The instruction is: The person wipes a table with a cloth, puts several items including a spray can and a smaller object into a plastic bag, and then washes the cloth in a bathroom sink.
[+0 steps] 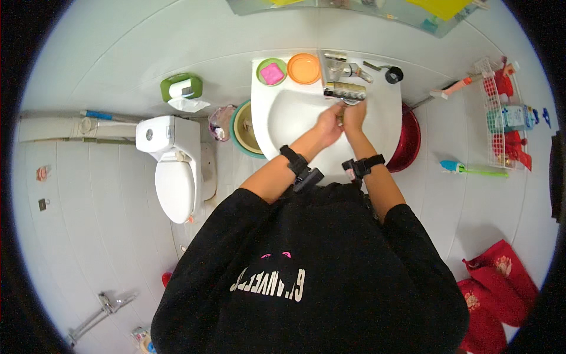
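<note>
Over the white washbasin point(289, 118), my left hand point(329, 126) and my right hand point(354, 115) meet just under the metal faucet point(345, 91). The fingers of both hands are closed around something small and yellowish between them, too small to make out. My right fingertips reach up to the spout and are partly hidden by it. Black straps with small devices circle both of my wrists.
On the basin's back ledge are a pink soap point(272, 74) on a green dish, an orange dish point(304, 69) and a black cup-shaped holder point(394, 74). Stacked basins point(240, 130) stand left, a red basin point(411, 138) right. A toilet point(174, 189) is farther left.
</note>
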Tool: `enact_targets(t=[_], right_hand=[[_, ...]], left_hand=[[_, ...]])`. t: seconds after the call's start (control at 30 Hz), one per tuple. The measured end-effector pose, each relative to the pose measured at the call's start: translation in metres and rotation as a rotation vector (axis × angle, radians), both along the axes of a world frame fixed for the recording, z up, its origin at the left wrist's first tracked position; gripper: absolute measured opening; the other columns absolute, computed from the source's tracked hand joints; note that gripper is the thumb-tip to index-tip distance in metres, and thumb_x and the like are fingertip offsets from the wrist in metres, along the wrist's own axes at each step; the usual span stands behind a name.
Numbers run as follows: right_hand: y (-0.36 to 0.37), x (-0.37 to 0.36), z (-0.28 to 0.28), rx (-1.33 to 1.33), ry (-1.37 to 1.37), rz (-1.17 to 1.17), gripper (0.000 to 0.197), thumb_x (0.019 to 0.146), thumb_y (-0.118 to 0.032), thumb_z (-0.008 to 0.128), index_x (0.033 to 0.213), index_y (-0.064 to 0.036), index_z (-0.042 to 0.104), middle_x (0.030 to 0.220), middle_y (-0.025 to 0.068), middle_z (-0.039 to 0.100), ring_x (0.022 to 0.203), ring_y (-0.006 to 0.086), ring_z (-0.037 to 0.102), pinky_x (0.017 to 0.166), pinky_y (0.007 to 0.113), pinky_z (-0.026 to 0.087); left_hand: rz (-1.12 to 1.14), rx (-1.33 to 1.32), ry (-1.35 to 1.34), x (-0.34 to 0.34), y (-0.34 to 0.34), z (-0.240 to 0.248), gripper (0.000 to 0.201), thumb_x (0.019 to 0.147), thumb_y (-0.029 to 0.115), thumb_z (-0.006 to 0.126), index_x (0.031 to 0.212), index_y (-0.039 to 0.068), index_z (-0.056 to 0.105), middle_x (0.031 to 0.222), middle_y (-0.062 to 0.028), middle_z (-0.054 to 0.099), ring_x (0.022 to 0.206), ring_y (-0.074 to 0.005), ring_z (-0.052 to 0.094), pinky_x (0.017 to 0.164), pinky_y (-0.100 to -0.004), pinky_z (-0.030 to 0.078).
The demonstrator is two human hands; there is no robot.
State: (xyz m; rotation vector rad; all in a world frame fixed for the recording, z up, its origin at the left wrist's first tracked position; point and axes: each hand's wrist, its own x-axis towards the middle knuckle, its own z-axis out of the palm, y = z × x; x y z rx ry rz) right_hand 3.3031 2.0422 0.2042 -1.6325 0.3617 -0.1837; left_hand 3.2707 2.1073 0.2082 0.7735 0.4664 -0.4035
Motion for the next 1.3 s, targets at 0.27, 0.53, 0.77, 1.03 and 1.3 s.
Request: enact_targets(t=[0.27, 0.53, 0.77, 1.03, 1.3], right_hand=[[0.016, -0.037, -0.028, -0.67, -0.366, 0.246, 0.026, 0.078, -0.014, 0.049, 0.102, -0.0035, 0.053, 0.094, 0.0189, 0.054, 0.085, 0.0378, 0.052, 0.077, 0.044, 0.041], [-0.002, -0.024, 0.0, -0.544, -0.13, 0.362, 0.021, 0.074, -0.016, 0.053, 0.086, -0.0017, 0.061, 0.087, 0.0199, 0.057, 0.088, 0.0361, 0.053, 0.076, 0.044, 0.042], [-0.012, -0.038, 0.014, -0.298, -0.173, 0.538, 0.021, 0.081, -0.019, 0.053, 0.088, -0.0027, 0.065, 0.085, 0.0167, 0.061, 0.07, 0.027, 0.059, 0.066, 0.038, 0.046], [-0.091, -0.048, 0.025, 0.227, -0.065, 0.338, 0.032, 0.089, -0.019, 0.048, 0.074, 0.0056, 0.06, 0.066, 0.0092, 0.062, 0.063, 0.0144, 0.061, 0.062, 0.025, 0.049], [-0.124, -0.061, 0.028, 0.337, -0.031, 0.166, 0.036, 0.09, -0.021, 0.046, 0.064, 0.0018, 0.056, 0.063, 0.0105, 0.061, 0.06, 0.0167, 0.061, 0.061, 0.026, 0.05]], left_hand=[[-0.084, -0.239, 0.276, 0.005, 0.019, 0.015, 0.049, 0.09, 0.048, 0.027, 0.107, 0.008, 0.05, 0.106, -0.0084, 0.055, 0.096, -0.0224, 0.052, 0.092, -0.0387, 0.038], [-0.188, -0.517, 0.154, 0.018, 0.034, 0.01, 0.059, 0.088, 0.053, 0.029, 0.115, 0.003, 0.047, 0.116, -0.0135, 0.052, 0.11, -0.0268, 0.047, 0.099, -0.0402, 0.031], [0.072, -0.342, 0.339, 0.016, 0.039, -0.009, 0.051, 0.09, 0.044, 0.035, 0.108, -0.001, 0.049, 0.109, -0.0152, 0.054, 0.103, -0.0284, 0.05, 0.093, -0.0421, 0.038], [0.247, -0.624, 0.216, 0.043, 0.015, -0.012, 0.039, 0.081, 0.004, 0.051, 0.116, -0.008, 0.038, 0.119, -0.0221, 0.04, 0.1, -0.0322, 0.049, 0.082, -0.0354, 0.048], [0.246, -0.653, 0.216, 0.051, 0.005, -0.015, 0.01, 0.074, 0.01, 0.06, 0.08, 0.003, 0.057, 0.071, -0.0053, 0.058, 0.054, -0.0116, 0.043, 0.041, -0.0202, 0.032]])
